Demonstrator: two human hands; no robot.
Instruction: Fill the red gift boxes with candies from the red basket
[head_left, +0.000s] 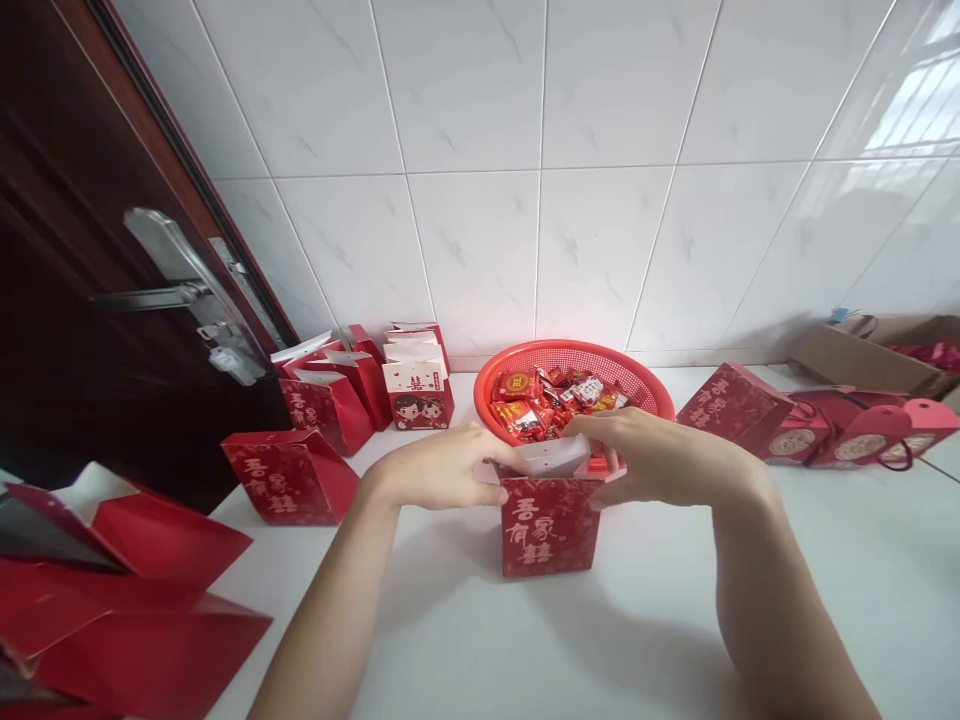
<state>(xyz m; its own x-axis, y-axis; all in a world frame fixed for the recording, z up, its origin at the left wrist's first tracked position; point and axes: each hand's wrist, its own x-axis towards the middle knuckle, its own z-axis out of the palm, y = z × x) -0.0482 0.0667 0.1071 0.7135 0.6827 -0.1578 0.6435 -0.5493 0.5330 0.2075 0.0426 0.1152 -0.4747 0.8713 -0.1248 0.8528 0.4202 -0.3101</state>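
Note:
A red box with pale lettering (551, 530) stands upright on the white table, its top open and a pale flap raised. My left hand (450, 466) grips its top left edge, thumb at the front and fingers behind. On the other side my right hand (649, 458) holds the top right edge, thumb at the front corner and fingers over the flap. Just behind the box is a red plastic basket (646, 385) with several wrapped candies (525, 415) in it.
Several red boxes (289, 478) stand at left, with larger red bags (150, 640) at the near left. More red boxes (735, 410) and a cardboard box (847, 358) are at right. A tiled wall (472, 250) is behind; a dark door (75, 300) is at left.

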